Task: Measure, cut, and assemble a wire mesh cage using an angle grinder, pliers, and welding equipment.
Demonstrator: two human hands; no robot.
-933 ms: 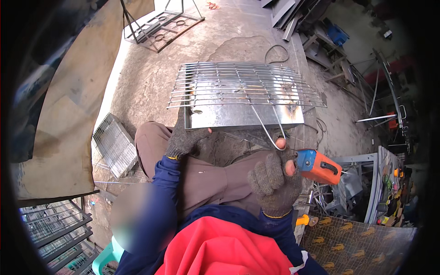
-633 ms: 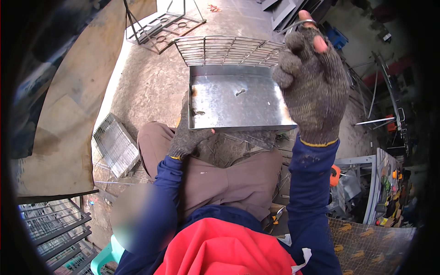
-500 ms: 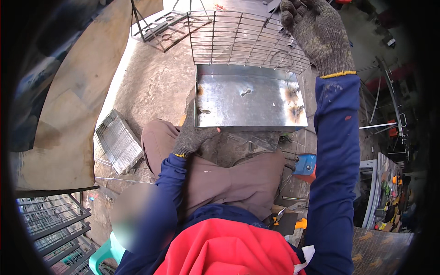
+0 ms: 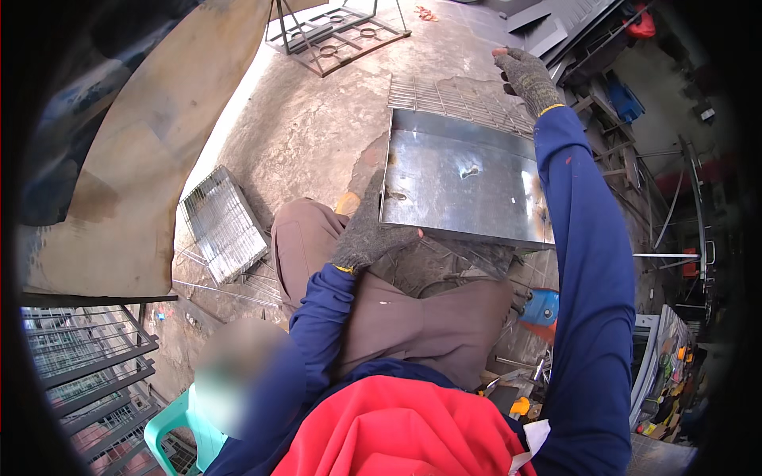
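Observation:
A shallow rectangular sheet-metal tray (image 4: 464, 182) with brownish scorch marks is in front of my legs. My left hand (image 4: 369, 238), in a dark knit glove with bare fingertips, is closed on its near left corner. A wire grid (image 4: 452, 103) adjoins the tray's far edge. Beyond the far right corner, my gloved right hand (image 4: 529, 79) is raised, fingers apart and slightly bent. I see nothing held in it. My right sleeve covers the tray's right end.
A wire-mesh piece (image 4: 226, 222) lies left of my knee. At the far side stands a dark metal frame with rings (image 4: 341, 40). A blue and red device (image 4: 541, 309) sits by my right knee. A teal plastic chair (image 4: 186, 428) is at lower left.
The view has shifted, and the tray appears farther right. The wire grid now looks much shorter beyond the tray. My right hand has come lower in the view, apart from the grid.

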